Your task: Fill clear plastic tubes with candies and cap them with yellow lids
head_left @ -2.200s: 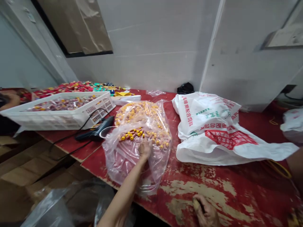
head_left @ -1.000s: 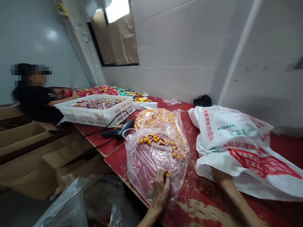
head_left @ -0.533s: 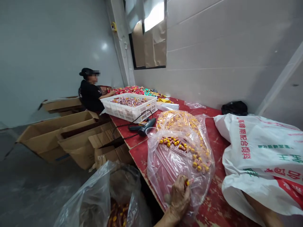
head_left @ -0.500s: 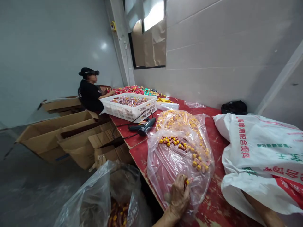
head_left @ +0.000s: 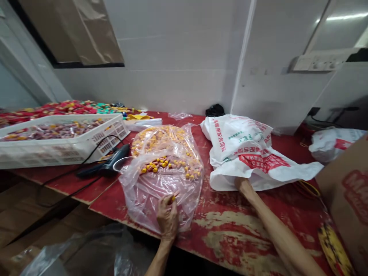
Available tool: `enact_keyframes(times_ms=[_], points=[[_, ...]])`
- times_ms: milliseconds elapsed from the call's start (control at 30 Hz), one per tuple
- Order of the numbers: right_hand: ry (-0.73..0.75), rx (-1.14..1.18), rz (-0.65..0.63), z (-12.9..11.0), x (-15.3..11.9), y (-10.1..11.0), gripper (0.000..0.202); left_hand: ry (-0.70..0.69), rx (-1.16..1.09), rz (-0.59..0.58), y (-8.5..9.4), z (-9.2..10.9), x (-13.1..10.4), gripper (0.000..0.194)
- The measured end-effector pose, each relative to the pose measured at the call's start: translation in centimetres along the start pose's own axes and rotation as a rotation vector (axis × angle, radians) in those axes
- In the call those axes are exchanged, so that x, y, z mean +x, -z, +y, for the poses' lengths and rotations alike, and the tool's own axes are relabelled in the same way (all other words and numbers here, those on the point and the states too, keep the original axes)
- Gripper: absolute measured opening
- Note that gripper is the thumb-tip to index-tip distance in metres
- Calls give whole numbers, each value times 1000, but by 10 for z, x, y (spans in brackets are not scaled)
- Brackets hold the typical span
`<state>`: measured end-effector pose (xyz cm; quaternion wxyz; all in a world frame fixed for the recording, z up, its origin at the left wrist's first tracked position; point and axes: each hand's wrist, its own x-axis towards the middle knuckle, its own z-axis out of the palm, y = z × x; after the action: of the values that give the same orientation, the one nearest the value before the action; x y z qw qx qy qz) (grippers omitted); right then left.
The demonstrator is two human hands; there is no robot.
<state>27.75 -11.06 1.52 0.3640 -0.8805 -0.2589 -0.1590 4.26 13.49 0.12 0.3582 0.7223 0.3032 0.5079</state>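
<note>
My left hand (head_left: 167, 217) is closed on a small yellow-capped piece (head_left: 173, 197), above the near part of a clear plastic bag (head_left: 155, 191). Many more yellow-capped pieces (head_left: 163, 163) show inside that bag. To the right lies a white printed sack (head_left: 230, 138) with red and green lettering, its mouth toward me. My right hand (head_left: 242, 184) reaches into that mouth; only the wrist side shows, and the fingers are hidden by the sack.
A white crate (head_left: 57, 149) of wrapped pieces stands left, a black corded tool (head_left: 112, 163) beside it. Red and green pieces (head_left: 66, 108) lie behind. A cardboard box (head_left: 347, 191) is at the right edge of the red table (head_left: 195, 245). Another plastic bag (head_left: 94, 249) sits below.
The view has swung right; the other person is out of view, and the cardboard box has come in. My left hand still pinches the piece, and my right hand remains in the sack.
</note>
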Motion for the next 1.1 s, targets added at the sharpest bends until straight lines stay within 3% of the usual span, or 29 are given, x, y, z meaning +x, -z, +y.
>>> enact_keyframes(times_ms=[100,200,300,467,633,833,1100], points=[[-61,121,6,-1,0,-4,27,86,-89,70,16,14,-11,23],[-125,253,15,-6,-17,-2,28,266,-280,37,28,35,-33,30],[-174,396,-51,-22,-51,10,38,418,-497,-110,26,58,-58,33],[-336,762,-395,-63,-108,38,40,597,-621,-394,10,81,-89,27],[-328,729,-514,-74,-135,53,26,669,-623,-558,4,86,-104,23],[-184,660,-602,-72,-140,55,17,748,-637,-710,4,91,-109,24],[-186,689,-661,-80,-143,60,19,603,-503,-776,4,97,-110,20]])
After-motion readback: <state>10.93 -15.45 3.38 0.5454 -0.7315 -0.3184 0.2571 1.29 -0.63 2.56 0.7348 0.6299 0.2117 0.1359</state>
